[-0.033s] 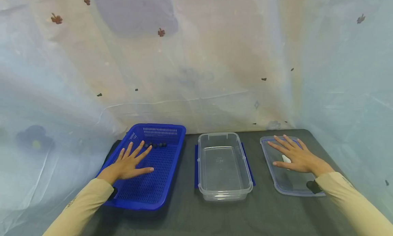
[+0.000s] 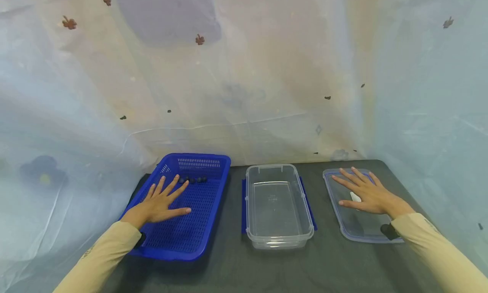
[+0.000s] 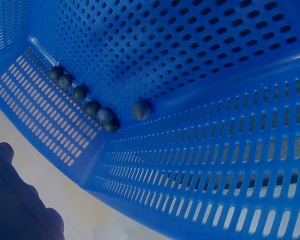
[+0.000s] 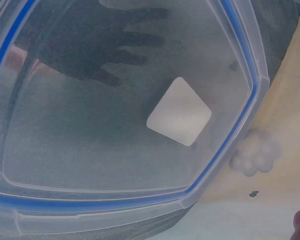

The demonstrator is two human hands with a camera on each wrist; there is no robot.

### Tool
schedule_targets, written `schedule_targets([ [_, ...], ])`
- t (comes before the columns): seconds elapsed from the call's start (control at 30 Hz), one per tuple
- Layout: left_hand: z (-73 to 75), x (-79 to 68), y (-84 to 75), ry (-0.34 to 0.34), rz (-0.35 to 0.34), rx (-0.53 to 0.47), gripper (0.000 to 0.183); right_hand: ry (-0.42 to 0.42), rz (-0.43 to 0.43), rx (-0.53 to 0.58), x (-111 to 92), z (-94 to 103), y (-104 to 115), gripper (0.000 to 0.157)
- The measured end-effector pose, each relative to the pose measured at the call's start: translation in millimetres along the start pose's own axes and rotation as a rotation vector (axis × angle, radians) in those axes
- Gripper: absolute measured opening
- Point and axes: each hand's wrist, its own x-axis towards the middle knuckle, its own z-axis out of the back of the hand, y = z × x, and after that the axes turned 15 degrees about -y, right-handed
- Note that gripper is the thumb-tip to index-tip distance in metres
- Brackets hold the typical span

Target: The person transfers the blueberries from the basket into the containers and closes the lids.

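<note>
My left hand (image 2: pixel 158 205) is spread flat over a blue plastic basket (image 2: pixel 213 212), its fingers straight and holding nothing. Several small dark round berries (image 3: pixel 80 92) lie along the basket's far end, with one apart from the row (image 3: pixel 141 109). On the right, my right hand (image 2: pixel 370 195) hovers with fingers spread above a clear lid (image 2: pixel 345 229) that has a blue seal. A white rounded square piece (image 4: pixel 180 112) lies on the lid, partly covered by the hand in the head view. Between the hands stands a clear rectangular container (image 2: pixel 272 208), open at the top.
A flat blue thing (image 2: pixel 244 206) shows under the clear container on both sides. Dark grey cloth (image 2: pixel 228 267) covers the table. A pale patterned curtain (image 2: pixel 259 93) hangs behind the table and along both sides.
</note>
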Motion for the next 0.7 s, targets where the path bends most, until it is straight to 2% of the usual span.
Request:
schedule_targets([
  [0.3, 2.2, 2.0, 1.2, -0.014, 0.001, 0.005, 0.086, -0.022, -0.012, 0.003, -2.8, 6.0, 3.2, 0.072],
  [0.6, 21.6, 10.9, 8.6, -0.162, -0.009, -0.020, 0.090, -0.114, -0.016, 0.085, 4.2, 22.7, 10.4, 0.079],
  [0.7, 28.5, 15.4, 10.4, -0.193, 0.018, -0.078, 0.092, -0.138, -0.018, 0.119, 6.5, 27.3, 14.8, 0.080],
])
